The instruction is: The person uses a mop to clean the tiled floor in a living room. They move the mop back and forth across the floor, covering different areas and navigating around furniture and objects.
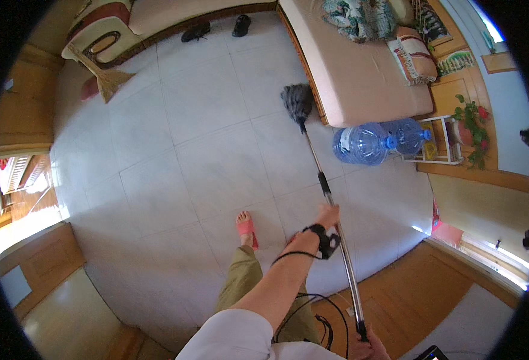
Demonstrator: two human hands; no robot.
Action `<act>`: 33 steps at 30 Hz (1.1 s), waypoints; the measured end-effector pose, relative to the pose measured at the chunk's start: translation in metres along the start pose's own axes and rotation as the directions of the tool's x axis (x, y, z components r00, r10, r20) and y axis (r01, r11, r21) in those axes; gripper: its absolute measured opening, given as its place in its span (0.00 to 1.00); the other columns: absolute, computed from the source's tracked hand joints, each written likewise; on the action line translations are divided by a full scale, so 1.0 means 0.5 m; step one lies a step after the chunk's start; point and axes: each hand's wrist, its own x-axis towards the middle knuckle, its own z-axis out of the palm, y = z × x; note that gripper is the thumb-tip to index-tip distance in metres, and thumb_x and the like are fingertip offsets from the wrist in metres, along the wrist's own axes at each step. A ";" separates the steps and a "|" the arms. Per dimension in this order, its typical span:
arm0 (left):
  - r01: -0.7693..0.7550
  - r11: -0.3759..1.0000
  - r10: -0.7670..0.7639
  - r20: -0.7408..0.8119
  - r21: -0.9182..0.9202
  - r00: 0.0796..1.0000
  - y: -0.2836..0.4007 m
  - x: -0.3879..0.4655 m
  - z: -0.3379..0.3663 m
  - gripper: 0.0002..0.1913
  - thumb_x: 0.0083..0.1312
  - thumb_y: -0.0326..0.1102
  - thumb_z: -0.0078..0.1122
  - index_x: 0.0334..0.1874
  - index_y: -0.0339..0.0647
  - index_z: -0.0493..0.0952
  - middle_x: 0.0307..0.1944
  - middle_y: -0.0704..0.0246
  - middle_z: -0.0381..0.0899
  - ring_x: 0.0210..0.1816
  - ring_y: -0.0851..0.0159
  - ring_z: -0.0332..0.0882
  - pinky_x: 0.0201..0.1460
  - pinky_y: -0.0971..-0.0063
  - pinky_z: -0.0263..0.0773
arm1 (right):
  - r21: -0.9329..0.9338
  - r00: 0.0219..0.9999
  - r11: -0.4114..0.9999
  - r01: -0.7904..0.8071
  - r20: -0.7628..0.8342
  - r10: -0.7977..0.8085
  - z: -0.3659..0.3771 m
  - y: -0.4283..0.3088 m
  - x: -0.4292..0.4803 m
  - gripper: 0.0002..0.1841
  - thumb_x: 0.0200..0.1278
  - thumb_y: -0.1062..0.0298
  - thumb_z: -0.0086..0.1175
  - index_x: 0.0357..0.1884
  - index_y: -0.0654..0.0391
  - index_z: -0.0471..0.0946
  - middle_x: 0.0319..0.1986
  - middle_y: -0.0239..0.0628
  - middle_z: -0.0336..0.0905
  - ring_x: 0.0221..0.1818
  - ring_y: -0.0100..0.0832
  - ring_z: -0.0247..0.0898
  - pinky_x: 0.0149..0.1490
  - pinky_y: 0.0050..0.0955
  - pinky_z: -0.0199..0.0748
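Note:
A long-handled mop or duster has a telescopic metal pole (347, 256) and a fluffy grey head (297, 102). The head is at floor level beside the wooden base of the bed or daybed (363, 85); I cannot tell whether it touches that base. My left hand (328, 215) is closed around the middle of the pole, with a black device strapped at the wrist. Lower down, near the picture's bottom edge, my right hand (370, 345) grips the black end of the handle. Part of that hand is cut off.
Two large blue water bottles (362, 143) lie right of the pole, by a white rack (455, 139) and a potted red-flowered plant (473, 130). A straw broom (105, 78) leans at the far left. Black shoes (241, 25) sit by the sofa (170, 15). Dark cables (325, 299) hang beside my arm.

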 end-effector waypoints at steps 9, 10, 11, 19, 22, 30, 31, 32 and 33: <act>0.545 -0.263 -0.400 0.604 -0.796 0.690 0.137 -0.259 0.123 0.07 0.63 0.29 0.53 0.30 0.34 0.70 0.22 0.64 0.75 0.24 0.57 0.82 0.23 0.66 0.79 | -0.461 0.742 0.885 0.065 -0.571 -0.352 -0.038 0.027 -0.288 0.13 0.65 0.56 0.54 0.33 0.56 0.82 0.21 0.30 0.74 0.21 0.21 0.62 0.26 0.22 0.59; 0.489 -0.252 -0.446 0.548 -0.835 0.707 0.120 -0.266 0.090 0.06 0.62 0.29 0.54 0.30 0.34 0.70 0.22 0.63 0.75 0.24 0.57 0.82 0.23 0.66 0.79 | -0.574 0.621 0.819 0.009 -0.639 -0.455 -0.018 0.012 -0.278 0.13 0.64 0.57 0.56 0.34 0.57 0.82 0.20 0.29 0.74 0.20 0.19 0.61 0.24 0.21 0.57; 0.455 -0.250 -0.458 0.518 -0.855 0.722 0.099 -0.266 0.056 0.05 0.62 0.29 0.54 0.30 0.34 0.70 0.22 0.63 0.75 0.25 0.57 0.82 0.22 0.66 0.78 | -0.638 0.555 0.768 -0.055 -0.659 -0.507 0.003 -0.005 -0.258 0.13 0.64 0.56 0.55 0.36 0.56 0.81 0.20 0.28 0.72 0.19 0.19 0.60 0.24 0.20 0.56; 0.226 0.104 -0.551 0.133 -0.968 0.824 -0.253 -0.302 -0.289 0.13 0.67 0.40 0.52 0.28 0.37 0.74 0.23 0.67 0.76 0.23 0.67 0.76 0.25 0.72 0.71 | -0.827 0.847 0.455 -0.331 -0.473 -0.244 0.222 -0.060 0.136 0.16 0.71 0.51 0.47 0.49 0.51 0.71 0.18 0.23 0.61 0.15 0.17 0.53 0.18 0.19 0.49; -0.058 0.239 -0.701 -0.214 -0.969 0.680 -0.406 -0.372 -0.447 0.18 0.66 0.47 0.51 0.23 0.42 0.75 0.17 0.70 0.73 0.18 0.68 0.69 0.18 0.72 0.61 | -0.908 0.884 0.221 -0.357 -0.404 -0.233 0.330 0.009 0.354 0.21 0.69 0.54 0.48 0.63 0.40 0.65 0.20 0.26 0.61 0.15 0.18 0.51 0.18 0.17 0.49; 0.047 0.401 -0.889 -0.376 -0.915 0.261 -0.556 -0.572 -0.760 0.14 0.70 0.40 0.47 0.30 0.38 0.72 0.21 0.69 0.73 0.21 0.67 0.70 0.21 0.69 0.65 | -0.941 0.995 -0.339 0.027 0.057 -0.078 0.431 0.227 0.661 0.28 0.66 0.64 0.53 0.68 0.52 0.63 0.18 0.31 0.68 0.16 0.23 0.61 0.23 0.24 0.61; 0.066 0.417 -0.887 -0.390 -0.906 0.248 -0.557 -0.574 -0.759 0.14 0.69 0.40 0.48 0.28 0.37 0.73 0.20 0.68 0.75 0.20 0.66 0.72 0.19 0.68 0.65 | -0.905 0.988 -0.408 0.119 0.149 -0.042 0.424 0.231 0.658 0.28 0.65 0.65 0.53 0.68 0.53 0.63 0.19 0.34 0.70 0.17 0.24 0.62 0.24 0.25 0.63; 0.083 0.460 -0.872 -0.431 -0.884 0.232 -0.558 -0.567 -0.746 0.15 0.67 0.39 0.49 0.26 0.36 0.74 0.19 0.66 0.76 0.18 0.64 0.74 0.16 0.66 0.65 | -0.789 0.965 -0.585 0.189 0.260 -0.039 0.413 0.226 0.648 0.30 0.64 0.67 0.54 0.68 0.56 0.61 0.22 0.43 0.73 0.22 0.29 0.67 0.31 0.27 0.68; 0.176 0.507 -0.843 -0.443 -0.844 0.304 -0.560 -0.552 -0.725 0.14 0.66 0.39 0.50 0.27 0.36 0.74 0.20 0.66 0.77 0.18 0.64 0.75 0.16 0.66 0.66 | -0.735 0.948 -0.645 0.212 0.314 -0.047 0.404 0.212 0.631 0.29 0.64 0.68 0.54 0.67 0.57 0.61 0.24 0.45 0.74 0.24 0.30 0.67 0.33 0.28 0.69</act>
